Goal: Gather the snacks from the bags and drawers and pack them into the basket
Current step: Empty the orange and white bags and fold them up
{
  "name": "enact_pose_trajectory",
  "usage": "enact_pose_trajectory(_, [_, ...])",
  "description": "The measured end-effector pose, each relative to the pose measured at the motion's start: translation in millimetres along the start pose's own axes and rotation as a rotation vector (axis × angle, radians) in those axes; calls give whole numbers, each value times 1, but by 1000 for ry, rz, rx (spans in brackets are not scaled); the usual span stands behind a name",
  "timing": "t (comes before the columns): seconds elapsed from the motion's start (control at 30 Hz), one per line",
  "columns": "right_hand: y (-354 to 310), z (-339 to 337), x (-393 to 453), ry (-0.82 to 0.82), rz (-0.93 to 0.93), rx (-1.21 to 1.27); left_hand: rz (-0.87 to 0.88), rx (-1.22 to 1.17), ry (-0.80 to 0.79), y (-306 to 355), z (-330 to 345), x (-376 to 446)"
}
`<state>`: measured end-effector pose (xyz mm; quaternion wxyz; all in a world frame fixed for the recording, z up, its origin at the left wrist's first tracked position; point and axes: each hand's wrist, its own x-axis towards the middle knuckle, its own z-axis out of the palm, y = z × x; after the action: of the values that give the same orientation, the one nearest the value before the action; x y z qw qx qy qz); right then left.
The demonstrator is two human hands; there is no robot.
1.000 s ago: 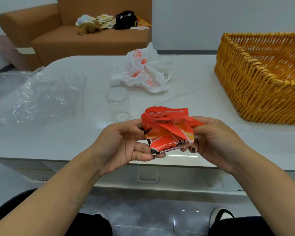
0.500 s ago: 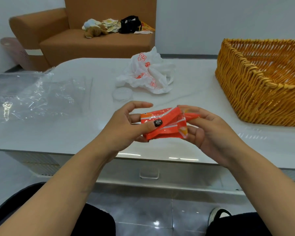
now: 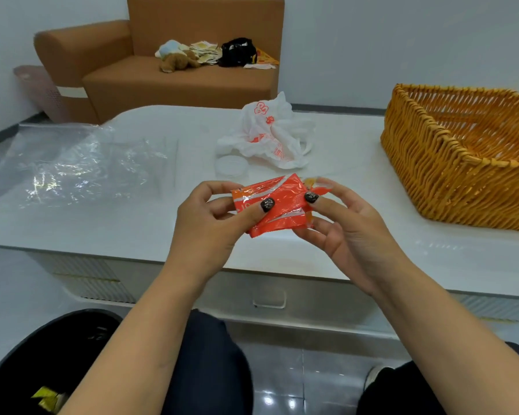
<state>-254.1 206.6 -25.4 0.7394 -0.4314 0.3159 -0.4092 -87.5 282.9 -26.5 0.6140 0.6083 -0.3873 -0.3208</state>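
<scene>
Both hands were up over the near edge of the white table point(image 3: 327, 151), and between them was a crumpled red-orange snack packet point(image 3: 277, 205), held in the air just above the tabletop. The left hand point(image 3: 213, 217) pinched the packet's left side, thumb pressed on its face and fingers curled behind; the right hand point(image 3: 339, 223) pinched the right end, thumb on top, the other fingers loosely spread beneath. The woven orange basket point(image 3: 450, 175) sat at the right of the table, well apart from the packet, with bare tabletop lying between them and along the near rim. A crumpled white plastic bag point(image 3: 270, 136) with red print lay beyond the hands toward the far edge, and a small clear round lid point(image 3: 231, 167) lay just beside it, nearer the hands. A large clear plastic bag point(image 3: 72, 163) sprawled across the table's left end, reaching its left edge. Below the tabletop, a drawer handle point(image 3: 268, 302) showed in the front panel. A brown sofa point(image 3: 168, 76) stood behind the table against the wall, with a plush toy point(image 3: 177, 59) and a black bag point(image 3: 237, 52) on its seat.
</scene>
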Motion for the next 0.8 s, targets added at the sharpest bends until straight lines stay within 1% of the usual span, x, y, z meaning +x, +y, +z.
enact_pose_trajectory(0.17, [24,30,-3,-27,17,-112,-59,-122,51,-19,-37,-14])
enact_pose_trajectory(0.3, [54,60,-2,-49,87,-132,-112,-187,100,-39,-73,-25])
enact_pose_trajectory(0.37, [76,72,-2,-51,172,-69,-150,-187,127,-51,-97,-35])
enact_pose_trajectory(0.47, [116,88,-6,-53,340,98,-198,-193,125,-72,-132,-49])
enact_pose_trajectory(0.53, [138,98,-7,-78,427,134,-234,-178,140,-86,-152,-57])
enact_pose_trajectory(0.67, [160,124,-4,-139,516,2,-304,-174,188,-110,-194,-74])
enact_pose_trajectory(0.8, [192,151,-5,-246,683,-176,-356,-143,261,-133,-232,-97])
